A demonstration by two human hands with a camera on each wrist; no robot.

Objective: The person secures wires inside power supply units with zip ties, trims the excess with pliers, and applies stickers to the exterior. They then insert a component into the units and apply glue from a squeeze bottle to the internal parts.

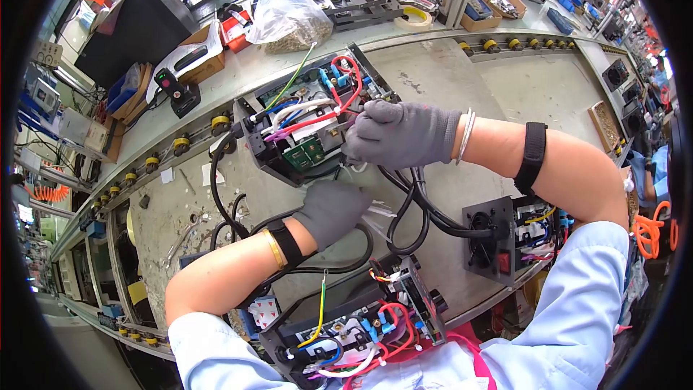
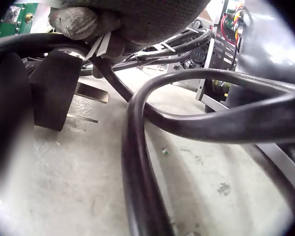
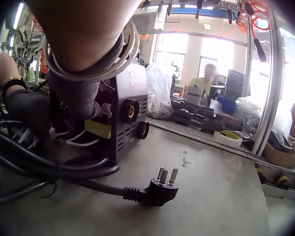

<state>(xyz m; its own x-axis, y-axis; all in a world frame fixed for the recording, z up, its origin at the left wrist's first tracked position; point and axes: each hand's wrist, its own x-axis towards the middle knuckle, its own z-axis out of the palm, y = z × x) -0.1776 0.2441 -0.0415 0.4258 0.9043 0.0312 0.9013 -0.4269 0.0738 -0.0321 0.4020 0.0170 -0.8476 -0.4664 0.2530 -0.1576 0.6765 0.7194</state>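
My gloved left hand (image 1: 333, 209) grips a bundle of white cable ties (image 1: 380, 211), their ends fanning out to the right. In the left wrist view, white strips (image 2: 104, 45) stick out between its fingers. Above it, my gloved right hand (image 1: 404, 132) is at the near right side of an opened machine unit (image 1: 307, 119), fingers curled; I cannot tell what they hold. Red, blue and white wires run over this unit, and a green circuit board (image 1: 303, 153) shows low on it. Thin white loops (image 3: 77, 137) hang below the right hand.
Black power cables (image 1: 411, 209) coil between the units, one ending in a three-pin plug (image 3: 160, 189). A second opened unit (image 1: 354, 332) is close to my body, another (image 1: 498, 235) at right. A plastic bag (image 1: 289, 14) and a tape roll (image 1: 413, 19) lie beyond the roller rail.
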